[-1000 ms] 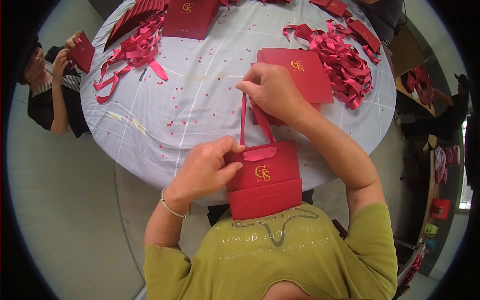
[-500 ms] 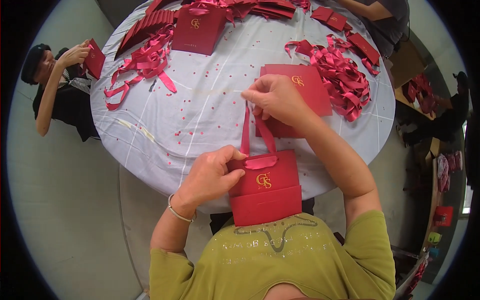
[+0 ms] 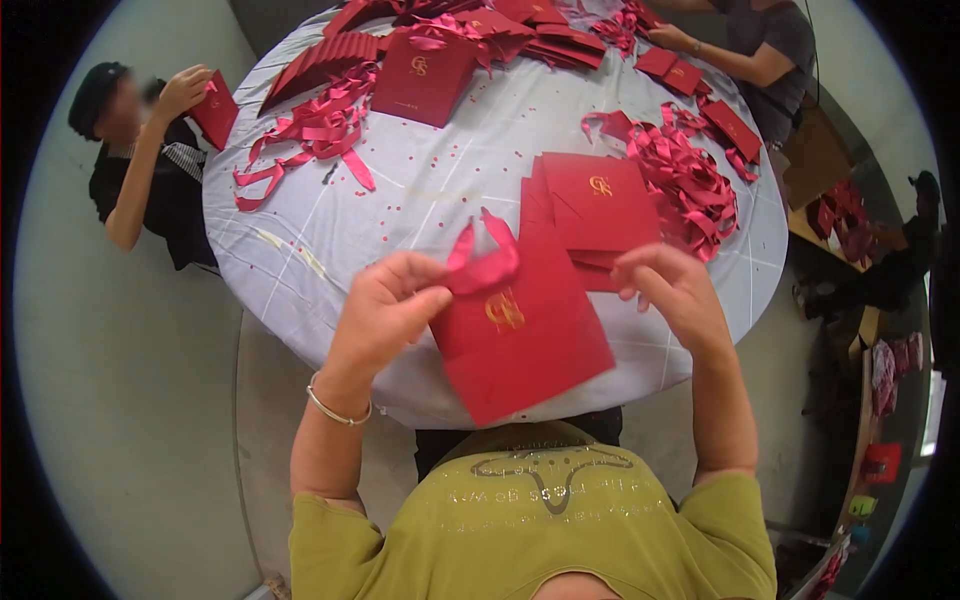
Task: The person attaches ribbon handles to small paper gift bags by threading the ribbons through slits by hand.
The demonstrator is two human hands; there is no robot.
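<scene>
A flat red paper gift bag [image 3: 525, 345] with gold lettering and pink ribbon handles [image 3: 490, 265] is tilted over the table's near edge. My left hand [image 3: 395, 305] pinches its upper left edge between thumb and fingers, beside the ribbon. To the right of the bag, my right hand [image 3: 668, 295] is off the ribbon, its fingers loosely bent and apart with nothing visible in them. Just beyond that hand lies a small stack of flat red bags [image 3: 605, 215], partly covered by the held bag.
A pile of pink ribbons [image 3: 690, 185] lies right of the stack, more ribbons [image 3: 315, 130] at the far left. An upright red bag [image 3: 425, 75] and rows of folded bags stand farther back on the grey tablecloth [image 3: 400, 215]. Co-workers [image 3: 150, 160] sit around the table.
My right hand has let go of the ribbon and moved right and nearer me. The held bag has swung up and away from my body, tilting, still in my left hand.
</scene>
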